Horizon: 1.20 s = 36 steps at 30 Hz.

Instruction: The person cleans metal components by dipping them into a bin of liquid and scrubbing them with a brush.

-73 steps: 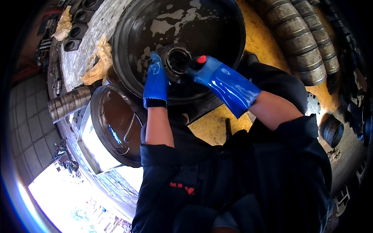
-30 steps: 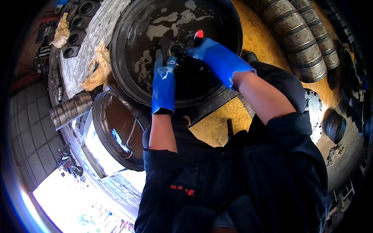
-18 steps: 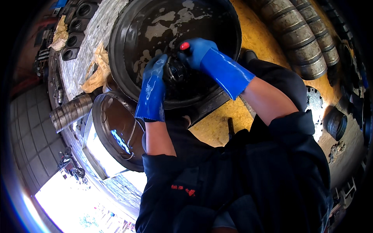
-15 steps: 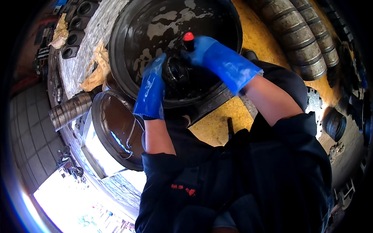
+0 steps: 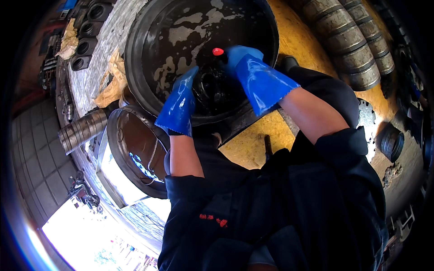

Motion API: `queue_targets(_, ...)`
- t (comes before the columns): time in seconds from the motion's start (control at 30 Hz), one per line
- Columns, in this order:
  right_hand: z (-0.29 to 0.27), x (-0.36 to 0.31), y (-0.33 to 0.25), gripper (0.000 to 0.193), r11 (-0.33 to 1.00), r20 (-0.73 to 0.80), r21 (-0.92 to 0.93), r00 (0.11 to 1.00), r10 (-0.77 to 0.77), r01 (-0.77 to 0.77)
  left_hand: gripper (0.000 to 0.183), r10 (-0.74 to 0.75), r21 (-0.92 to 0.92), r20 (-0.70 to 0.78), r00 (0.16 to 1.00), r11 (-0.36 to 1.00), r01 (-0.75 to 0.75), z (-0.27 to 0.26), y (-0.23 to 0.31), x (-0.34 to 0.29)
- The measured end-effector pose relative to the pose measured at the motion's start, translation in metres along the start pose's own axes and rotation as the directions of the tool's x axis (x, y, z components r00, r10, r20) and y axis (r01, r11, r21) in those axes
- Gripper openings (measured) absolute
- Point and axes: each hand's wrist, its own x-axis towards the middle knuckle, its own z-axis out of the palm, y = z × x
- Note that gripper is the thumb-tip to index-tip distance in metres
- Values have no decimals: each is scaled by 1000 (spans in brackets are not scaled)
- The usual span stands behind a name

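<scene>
A wide black round tub (image 5: pixel 131 74) holds dark liquid with pale foam patches. In its near part sits a dark, wet, round metal part (image 5: pixel 209 86) with a hollow middle. My left hand (image 5: pixel 184 86), in a long blue rubber glove, is closed on the left side of this part, its fingers partly hidden. My right hand (image 5: pixel 244 58), gloved alike and slightly blurred, is closed round a black handle with a red end (image 5: pixel 218 52), above the part's right side. The handle's working end is hidden.
A round container of brown liquid (image 5: pixel 131 140) with a wire handle stands left of my legs. Ribbed metal cylinders (image 5: pixel 81 132) lie beyond it. Stacked metal rings (image 5: pixel 350 45) lie at the far right, a dark ring (image 5: pixel 391 142) nearer. Crumpled brown paper (image 5: pixel 113 81) rests beside the tub.
My right hand and the red-ended handle have moved slightly nearer to me, the handle's end now pointing more up toward the view. My left hand has shifted a little, with the metal part turned.
</scene>
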Motion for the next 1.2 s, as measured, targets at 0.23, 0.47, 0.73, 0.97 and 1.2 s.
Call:
queue_targets(0.23, 34, 10, 18, 37, 937, 76, 342, 991, -107, 75, 40, 82, 172, 42, 996, 981, -88, 6, -3, 4)
queue_targets(0.47, 51, 16, 16, 40, 976, 201, 199, 971, -132, 92, 42, 121, 290, 114, 986, 945, -150, 2, -7, -1)
queue_targets(0.73, 26, 25, 21, 42, 953, -57, 297, 995, 87, -66, 40, 12, 126, 24, 1000, 992, -15, -2, -15, -3)
queue_targets(0.97, 30, 9, 0, 34, 445, 182, 887, 979, -90, -124, 44, -619, -743, 14, 786, 519, 423, 9, -39, 15)
queue_targets(1.2, 21, -33, 6, 33, 864, 265, 490, 964, -17, -119, 42, -109, 54, -181, 977, 991, 120, 9, -49, 0)
